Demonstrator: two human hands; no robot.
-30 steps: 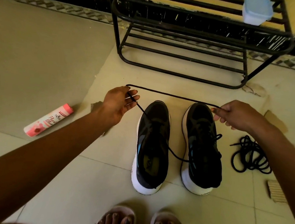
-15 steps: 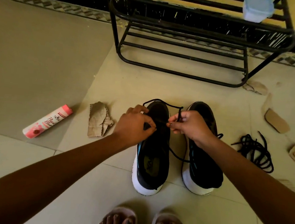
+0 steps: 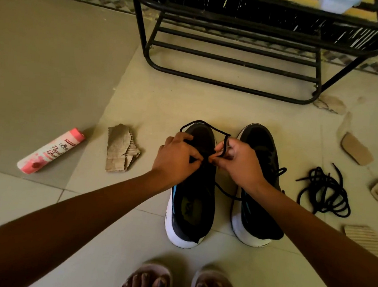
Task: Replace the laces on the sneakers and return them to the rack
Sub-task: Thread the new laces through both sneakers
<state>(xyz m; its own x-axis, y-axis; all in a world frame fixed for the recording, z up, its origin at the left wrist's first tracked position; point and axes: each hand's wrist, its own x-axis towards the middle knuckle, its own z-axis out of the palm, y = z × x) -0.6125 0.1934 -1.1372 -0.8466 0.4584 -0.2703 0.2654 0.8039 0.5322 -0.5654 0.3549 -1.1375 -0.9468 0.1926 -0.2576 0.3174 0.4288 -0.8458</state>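
Mid-floor, before rack (image 3: 232, 85): left sneaker (image 3: 191, 207) beside right sneaker (image 3: 258, 138), toes toward rack. Left hand (image 3: 177, 158) and right hand (image 3: 238, 163), fingers curled, each pinch black lace (image 3: 214, 128) over left sneaker's forepart. Step judged: threading eyelets. Next move calls for even ends, crossing, feeding next eyelet pair.

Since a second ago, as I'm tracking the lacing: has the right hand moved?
Yes. The right hand, pinching the lace, went left, from the right sneaker toe to meet the left hand over the left sneaker.
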